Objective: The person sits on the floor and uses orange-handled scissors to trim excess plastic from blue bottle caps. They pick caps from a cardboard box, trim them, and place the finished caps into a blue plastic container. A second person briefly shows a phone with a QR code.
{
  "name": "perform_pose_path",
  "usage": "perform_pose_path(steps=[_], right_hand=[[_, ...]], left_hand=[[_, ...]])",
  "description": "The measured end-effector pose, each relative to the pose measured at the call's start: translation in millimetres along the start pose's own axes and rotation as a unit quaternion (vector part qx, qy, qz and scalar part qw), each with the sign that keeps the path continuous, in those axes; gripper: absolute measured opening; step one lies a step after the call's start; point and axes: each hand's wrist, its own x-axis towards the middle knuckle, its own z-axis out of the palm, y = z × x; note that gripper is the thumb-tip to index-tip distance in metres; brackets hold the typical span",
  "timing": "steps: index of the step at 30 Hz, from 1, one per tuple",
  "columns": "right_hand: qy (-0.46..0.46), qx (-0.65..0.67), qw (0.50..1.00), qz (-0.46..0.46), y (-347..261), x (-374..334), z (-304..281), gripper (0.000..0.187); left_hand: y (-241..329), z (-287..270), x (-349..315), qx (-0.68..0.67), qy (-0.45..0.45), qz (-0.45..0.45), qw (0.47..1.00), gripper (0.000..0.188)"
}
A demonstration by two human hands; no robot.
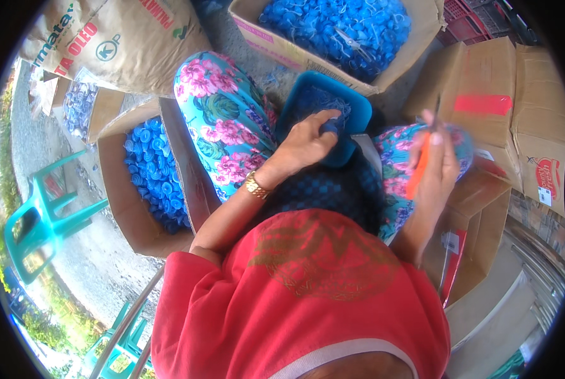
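My left hand (309,140), with a gold watch at the wrist, is over a blue plastic basin (362,114) set between my knees. Its fingers are curled together; whatever they pinch is too small to make out. Inside the basin lie thin blue plastic trimmings (314,101). Raised above my right knee, my right hand (443,158) is closed around an orange-handled knife (419,169) with its thin dark blade pointing up and away. Motion blurs this hand and the blade.
A cardboard box of blue plastic caps (156,170) stands at my left. Beyond the basin, a larger carton (333,71) holds blue pieces and a metal tool (353,43). A paper sack (118,50), brown cartons (484,82) at right and a green chair (45,218) surround me.
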Motion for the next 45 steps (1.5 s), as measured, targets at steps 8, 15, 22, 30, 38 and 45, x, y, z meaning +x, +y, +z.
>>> perform_pose_path(steps=[8,15,22,30,38,45], right_hand=[[-0.168,0.372,0.882,0.236,10,-6,27,0.044],[-0.141,0.199,0.964,0.103,4,-10,56,0.032],[-0.144,0.139,0.977,0.069,-5,-9,62,0.038],[-0.137,0.067,0.987,0.053,-13,-7,67,0.043],[-0.109,-0.047,0.992,-0.054,-11,-6,64,0.045],[-0.131,-0.059,0.988,-0.053,-16,-3,63,0.049]], left_hand=[[25,-7,-1,-0.381,-0.033,0.057,0.922,0.039],[39,-8,5,-0.513,-0.038,0.086,0.853,0.031],[52,-14,3,-0.508,0.012,0.079,0.858,0.038],[63,-16,-4,-0.512,-0.022,0.127,0.849,0.046],[67,-17,-2,-0.408,0.006,0.137,0.902,0.045],[74,-17,-7,-0.396,-0.016,0.142,0.907,0.047]])
